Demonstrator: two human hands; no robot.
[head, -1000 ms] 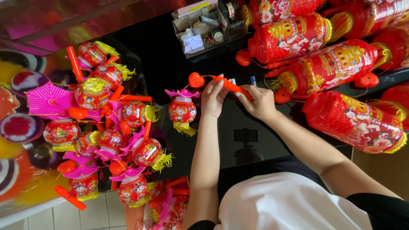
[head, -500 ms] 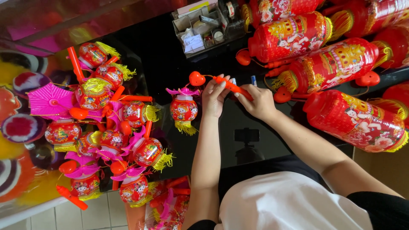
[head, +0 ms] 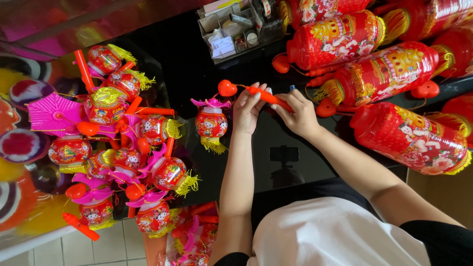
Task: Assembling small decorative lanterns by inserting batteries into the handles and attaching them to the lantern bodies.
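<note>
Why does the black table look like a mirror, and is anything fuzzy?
Head view: the glossy black table mirrors a dark device shape below the right hand. The orange stick and left hand look sharp; the coloured shapes at the left edge are smeared.

White label card (head: 224, 47) in clear organiser (head: 209, 24)

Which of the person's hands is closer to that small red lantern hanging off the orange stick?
Left. The left hand grips the orange stick right beside the small red lantern; the right hand holds the stick's far end, farther off.
</note>
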